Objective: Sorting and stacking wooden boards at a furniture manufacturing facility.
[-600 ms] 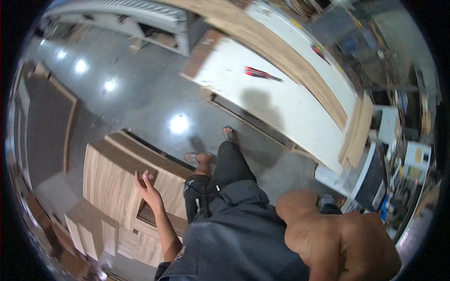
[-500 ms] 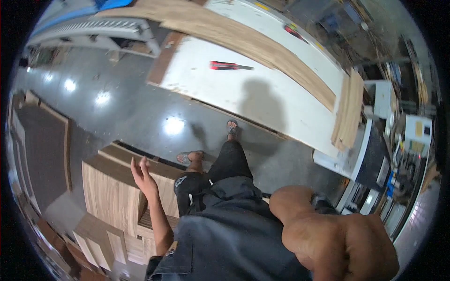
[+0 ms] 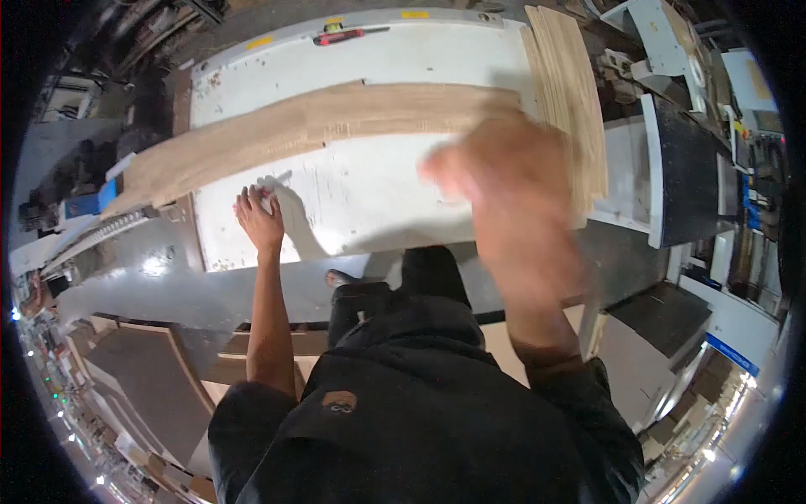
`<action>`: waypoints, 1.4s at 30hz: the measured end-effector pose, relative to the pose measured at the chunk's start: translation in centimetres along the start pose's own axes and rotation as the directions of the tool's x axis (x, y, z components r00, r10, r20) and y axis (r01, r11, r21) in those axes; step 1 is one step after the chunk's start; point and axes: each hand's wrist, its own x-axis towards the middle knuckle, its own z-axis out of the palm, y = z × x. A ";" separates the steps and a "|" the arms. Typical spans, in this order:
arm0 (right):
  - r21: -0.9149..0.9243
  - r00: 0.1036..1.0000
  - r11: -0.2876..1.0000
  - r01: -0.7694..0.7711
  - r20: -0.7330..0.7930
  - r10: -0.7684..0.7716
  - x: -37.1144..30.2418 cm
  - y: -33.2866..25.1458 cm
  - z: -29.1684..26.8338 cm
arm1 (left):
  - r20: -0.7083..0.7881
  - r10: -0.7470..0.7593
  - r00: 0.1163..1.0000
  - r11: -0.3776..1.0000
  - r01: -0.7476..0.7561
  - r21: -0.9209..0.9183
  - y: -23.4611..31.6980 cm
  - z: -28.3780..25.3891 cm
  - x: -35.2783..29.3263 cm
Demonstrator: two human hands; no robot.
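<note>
Head view is giving the near side first: a dark shirt (image 3: 395,428) is filling the bottom, with a forearm reaching forward on either side. Left hand (image 3: 259,217) is resting over the white board (image 3: 369,189) near its left end, its fingers bent and slightly apart. Something red (image 3: 238,205) is showing at those fingers; whether they are gripping it or only covering it, I cannot tell. Right hand (image 3: 514,172) is hanging over the right part of the board, well apart from the left; it is too blurred to tell whether it is closed or holding anything.

Beyond the left hand, pale wood strips (image 3: 386,107) are lying lengthwise across the board, their left end jutting past its edge. A stack (image 3: 583,101) of similar strips is sitting crosswise at the right end, just beside the right hand. Some strips are thus lying spread out and others are staying piled, so the work is looking part-way along, I judge; whether the piled ones are finished or waiting is not showing.

Farther off, a red-and-black tool (image 3: 340,37) is lying near the far edge, untouched, beside a yellow-marked rail (image 3: 460,15). A dark-sided cabinet (image 3: 695,172) is standing off to the right.
</note>
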 end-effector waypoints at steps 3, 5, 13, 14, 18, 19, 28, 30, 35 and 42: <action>-0.080 0.986 0.985 -0.151 -0.079 0.145 1.2 10.9 -0.5 | 0.099 -0.062 0.993 0.993 0.052 0.107 -4.2 3.4 0.7; -0.356 0.979 0.914 -0.193 -0.013 0.202 0.7 17.0 -1.4 | 0.115 -0.064 0.991 0.998 0.061 0.022 -5.6 2.8 0.1; -0.925 0.840 0.378 -0.039 0.175 0.514 2.5 35.4 1.6 | 0.177 -0.441 0.880 0.894 0.411 0.180 -11.6 -2.4 -1.2; -0.922 0.873 0.387 -0.031 0.163 0.459 0.8 37.4 0.9 | 0.222 -0.499 0.838 0.865 0.464 0.192 -11.8 -2.1 -0.1; -0.933 0.910 0.355 0.055 0.193 0.368 0.3 37.8 5.2 | -0.086 -0.477 0.875 0.864 0.485 0.138 -15.4 -1.4 -1.1; -0.943 0.907 0.328 0.056 0.185 0.378 0.9 37.6 6.6 | -0.122 -0.478 0.870 0.871 0.488 0.063 -15.0 -2.0 -1.2; -0.912 0.913 0.396 0.108 0.249 0.323 7.4 36.6 29.4 | 0.240 -0.633 0.736 0.450 0.602 -0.660 -7.7 -1.5 -1.2; -0.888 0.935 0.435 0.147 0.268 0.232 9.1 35.4 36.8 | 0.453 -0.627 0.634 0.107 0.646 -0.756 -6.8 -1.7 1.0; -0.710 0.835 0.703 0.035 0.407 0.369 17.5 31.3 48.5 | 0.648 -0.553 0.523 -0.247 0.640 -0.727 -8.1 -1.4 7.4; -0.628 0.136 0.623 -0.466 0.645 0.752 26.2 42.4 43.4 | 0.761 -0.421 0.494 -0.542 0.536 -0.648 -9.9 -2.2 15.1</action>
